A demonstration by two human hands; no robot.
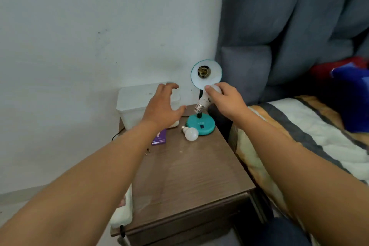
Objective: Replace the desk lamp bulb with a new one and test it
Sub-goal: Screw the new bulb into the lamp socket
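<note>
A teal desk lamp stands at the back right of the wooden nightstand [191,175]; its round shade [214,79] faces me and shows an empty brass socket [203,71]. The lamp's round base [200,124] sits below. My right hand [225,100] holds a white bulb [207,100] just under the shade, its metal screw cap pointing down-left. My left hand [161,106] hovers open to the left of the lamp, holding nothing. A second white bulb [190,133] lies on the nightstand, touching the lamp's base.
A white plastic box [133,102] stands at the back left, partly behind my left hand. A purple bulb carton [159,139] lies flat in front of it. A bed with a striped blanket [299,126] and a grey padded headboard adjoin on the right; a wall is behind.
</note>
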